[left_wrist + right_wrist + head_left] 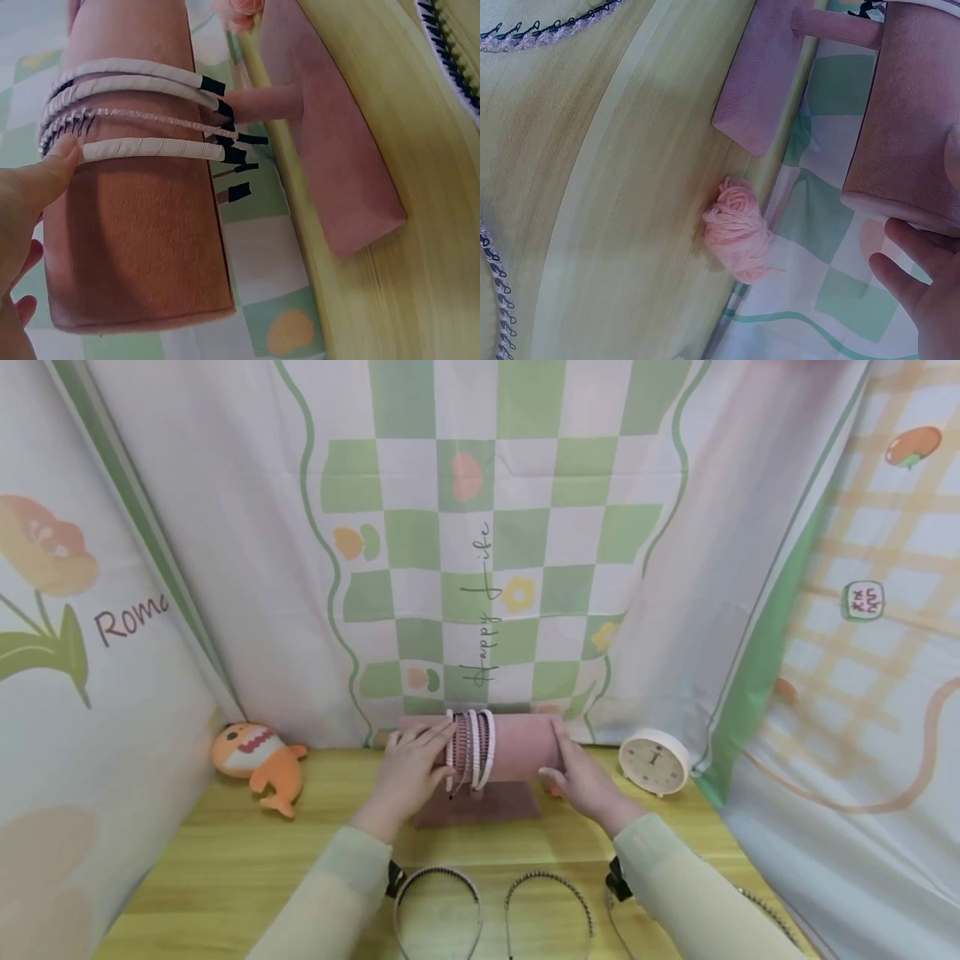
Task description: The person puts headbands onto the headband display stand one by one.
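You're showing two hands (407, 772) (588, 783), facing one stand (525, 752), at least seven headbands (150, 148), one clock (655, 762), one shark plush (258, 760), one yarn ball (739, 234).

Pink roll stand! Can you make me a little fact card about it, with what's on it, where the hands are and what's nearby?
Stand: pink roll on a flat pink base
On the roll: several hairbands, some white
Left hand: thumb and fingers on the hairbands
Right hand: touching the roll's right end
Lying in front: at least three loose headbands
Left of stand: orange shark toy
Right of stand: round white clock; pink yarn near the base
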`<state>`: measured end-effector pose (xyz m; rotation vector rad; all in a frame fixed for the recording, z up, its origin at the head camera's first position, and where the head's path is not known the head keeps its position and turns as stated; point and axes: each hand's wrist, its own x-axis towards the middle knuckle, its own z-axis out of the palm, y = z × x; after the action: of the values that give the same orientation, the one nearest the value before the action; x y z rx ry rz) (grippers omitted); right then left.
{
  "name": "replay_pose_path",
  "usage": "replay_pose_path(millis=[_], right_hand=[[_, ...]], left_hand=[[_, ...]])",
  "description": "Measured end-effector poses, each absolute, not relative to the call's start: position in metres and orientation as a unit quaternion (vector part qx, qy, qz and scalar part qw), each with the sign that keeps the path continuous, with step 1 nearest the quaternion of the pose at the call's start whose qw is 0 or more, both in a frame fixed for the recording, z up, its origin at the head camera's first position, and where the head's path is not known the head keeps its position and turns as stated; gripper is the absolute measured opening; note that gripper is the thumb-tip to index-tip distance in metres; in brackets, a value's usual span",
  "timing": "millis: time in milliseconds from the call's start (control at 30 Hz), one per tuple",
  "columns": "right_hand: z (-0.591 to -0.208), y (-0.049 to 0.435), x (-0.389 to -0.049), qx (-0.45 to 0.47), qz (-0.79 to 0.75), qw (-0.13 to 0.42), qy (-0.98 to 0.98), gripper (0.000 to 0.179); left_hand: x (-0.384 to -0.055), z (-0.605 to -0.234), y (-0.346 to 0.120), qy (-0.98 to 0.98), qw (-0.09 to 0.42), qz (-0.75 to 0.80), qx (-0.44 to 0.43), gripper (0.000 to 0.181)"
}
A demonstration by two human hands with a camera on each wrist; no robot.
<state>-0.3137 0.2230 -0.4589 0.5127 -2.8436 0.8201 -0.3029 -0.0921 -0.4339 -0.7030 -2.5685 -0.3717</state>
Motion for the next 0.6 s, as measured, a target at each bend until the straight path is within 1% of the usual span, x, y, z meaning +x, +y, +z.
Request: replay_pose_path(millis=[100,200,267,333,400,433,500,533,600], right_hand=[[-0.458,0.222,-0.315,0.171,0.272,0.072,-0.944,0.095],[-0.457,0.222,-0.316,0.174,0.275,0.076,-0.943,0.094],[-0.456,0.221,-0.316,0.176,0.278,0.075,-0.941,0.094],[-0.456,0.221,-0.316,0.177,0.280,0.073,-0.941,0.095],[-0.456,0.221,-0.315,0.176,0.281,0.069,-0.941,0.095],[-0.456,0.221,-0.315,0.174,0.281,0.069,-0.941,0.095],[-0.457,0.221,-0.315,0.172,0.280,0.071,-0.942,0.095],[-0.458,0.221,-0.314,0.172,0.280,0.071,-0.942,0.095],[-0.459,0.222,-0.313,0.169,0.276,0.072,-0.943,0.095]], left_hand=[[-0.304,-0.433,-0.089,-0.933,0.224,-0.128,-0.249,0.074],[-0.304,-0.433,-0.088,-0.933,0.237,-0.118,-0.243,0.077],[-0.302,-0.433,-0.089,-0.928,0.259,-0.117,-0.240,0.081],[-0.296,-0.433,-0.089,-0.915,0.297,-0.125,-0.242,0.081],[-0.287,-0.434,-0.089,-0.896,0.338,-0.140,-0.253,0.073],[-0.281,-0.435,-0.088,-0.887,0.353,-0.145,-0.259,0.065],[-0.269,-0.439,-0.086,-0.878,0.362,-0.158,-0.271,0.047],[-0.261,-0.442,-0.084,-0.882,0.348,-0.160,-0.276,0.038],[-0.244,-0.452,-0.079,-0.902,0.280,-0.167,-0.282,0.025]])
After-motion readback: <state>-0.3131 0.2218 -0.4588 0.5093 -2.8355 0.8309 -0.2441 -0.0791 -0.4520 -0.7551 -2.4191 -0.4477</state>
